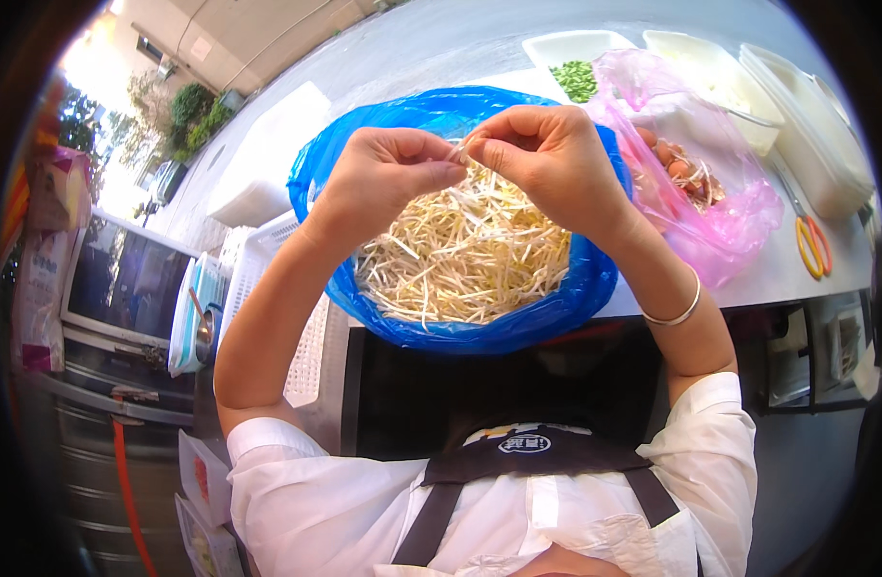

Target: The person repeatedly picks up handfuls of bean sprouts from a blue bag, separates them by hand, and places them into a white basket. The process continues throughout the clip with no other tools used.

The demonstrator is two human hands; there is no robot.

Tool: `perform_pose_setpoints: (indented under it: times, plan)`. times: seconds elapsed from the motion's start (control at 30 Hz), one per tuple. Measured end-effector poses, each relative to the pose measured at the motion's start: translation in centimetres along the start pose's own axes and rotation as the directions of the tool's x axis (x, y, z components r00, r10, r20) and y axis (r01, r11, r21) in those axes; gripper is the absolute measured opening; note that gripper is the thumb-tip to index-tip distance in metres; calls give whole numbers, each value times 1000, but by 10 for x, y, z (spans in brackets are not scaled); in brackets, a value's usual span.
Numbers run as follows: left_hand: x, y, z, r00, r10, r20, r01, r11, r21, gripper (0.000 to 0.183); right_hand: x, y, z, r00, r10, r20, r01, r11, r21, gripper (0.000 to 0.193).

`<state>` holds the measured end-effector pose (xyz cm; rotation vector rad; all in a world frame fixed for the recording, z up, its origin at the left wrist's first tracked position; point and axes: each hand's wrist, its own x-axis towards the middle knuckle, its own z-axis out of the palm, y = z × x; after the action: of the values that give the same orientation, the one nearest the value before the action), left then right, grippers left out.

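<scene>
A blue plastic bag [583,279], its mouth spread wide, holds a heap of bean sprouts [460,252]. Above the far part of the heap, my left hand [388,175] and my right hand [545,154] meet fingertip to fingertip. Thumb and forefinger are pinched together on each, with a pale bean sprout [464,152] between them, mostly hidden by the fingers. A bracelet circles my right wrist.
Right of the bag lies a pink plastic bag [725,226] with brown round things and sprout scraps. Orange-handled scissors [808,245] rest beyond it. White tubs [715,77] stand behind, one with chopped greens [576,81]. A white perforated basket [306,356] is at left.
</scene>
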<state>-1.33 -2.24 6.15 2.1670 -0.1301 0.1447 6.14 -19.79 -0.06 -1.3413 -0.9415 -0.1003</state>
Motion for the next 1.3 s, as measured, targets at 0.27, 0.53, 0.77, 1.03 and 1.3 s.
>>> perform_pose_setpoints:
  times: [0.27,0.53,0.77,1.03,1.3]
  plan:
    - [-94,-44,-107,956,-15,-292,104,951,292,14,44,-1,8,967,181,181,-238,894,380,19]
    - [-178,-75,-153,821,-200,-535,570,244,785,27,67,24,-2,872,383,305,-490,667,562,33]
    - [-118,-56,-33,999,-44,10,30,813,582,35,68,45,4,822,424,381,-568,547,615,10]
    - [-79,-66,-9,905,-420,72,72,316,946,65,59,27,8,856,355,375,-517,607,604,6]
    - [-65,-101,-48,999,-9,-40,37,625,780,7,57,30,14,856,331,398,-509,679,529,11]
